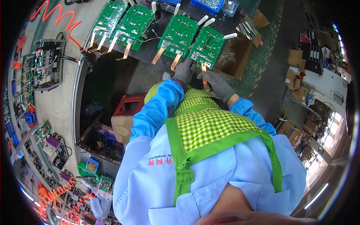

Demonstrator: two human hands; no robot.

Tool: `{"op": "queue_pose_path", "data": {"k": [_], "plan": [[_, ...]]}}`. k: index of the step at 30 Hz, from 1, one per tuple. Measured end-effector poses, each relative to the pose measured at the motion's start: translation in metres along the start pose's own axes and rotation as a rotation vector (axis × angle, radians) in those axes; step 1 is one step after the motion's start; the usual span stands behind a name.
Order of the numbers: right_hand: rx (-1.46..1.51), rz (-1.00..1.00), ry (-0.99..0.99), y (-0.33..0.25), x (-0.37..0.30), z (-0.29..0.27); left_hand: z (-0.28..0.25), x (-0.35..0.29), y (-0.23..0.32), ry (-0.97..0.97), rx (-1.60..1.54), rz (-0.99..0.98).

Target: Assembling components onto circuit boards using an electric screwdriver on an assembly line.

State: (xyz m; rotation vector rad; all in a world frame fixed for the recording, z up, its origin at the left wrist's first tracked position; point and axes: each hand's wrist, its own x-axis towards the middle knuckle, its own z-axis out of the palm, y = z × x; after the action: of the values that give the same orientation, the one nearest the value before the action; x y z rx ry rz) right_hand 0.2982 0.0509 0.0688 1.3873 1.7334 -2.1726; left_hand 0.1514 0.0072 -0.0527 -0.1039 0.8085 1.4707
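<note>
My left hand [183, 70], in a grey glove, is closed at the near left corner of the rightmost green circuit board [208, 43]. Whatever its fingers grip is hidden. My right hand [219, 84], gloved too, pinches a copper strip [204, 75] that hangs off this board's near edge. To the left lies a second circuit board [179, 33] with two copper strips reaching toward me. Farther left are two more boards, one green board [135, 24] beside another [109, 18], with similar strips. White posts [209, 22] stick out at the boards' far corners.
Blue bins [210, 5] of small metal parts stand at the back. An open cardboard box [236, 56] is right of the bench. A coiled orange hose [69, 23] ends in a dark tool [89, 59] at the bench's left. Below sits a red stool [128, 104].
</note>
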Motion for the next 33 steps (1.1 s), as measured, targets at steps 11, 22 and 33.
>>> {"op": "queue_pose_path", "data": {"k": [11, 22, 33], "plan": [[0.301, 0.188, 0.071, -0.014, 0.015, 0.021, -0.005, -0.013, 0.011, -0.169, 1.298, 0.575], [0.144, 0.140, 0.079, 0.001, 0.046, 0.026, 0.023, -0.027, 0.035, -0.063, 0.009, -0.249], [0.049, 0.160, 0.115, 0.007, 0.051, 0.028, 0.024, -0.020, 0.021, 0.035, 0.348, -0.014]]}}
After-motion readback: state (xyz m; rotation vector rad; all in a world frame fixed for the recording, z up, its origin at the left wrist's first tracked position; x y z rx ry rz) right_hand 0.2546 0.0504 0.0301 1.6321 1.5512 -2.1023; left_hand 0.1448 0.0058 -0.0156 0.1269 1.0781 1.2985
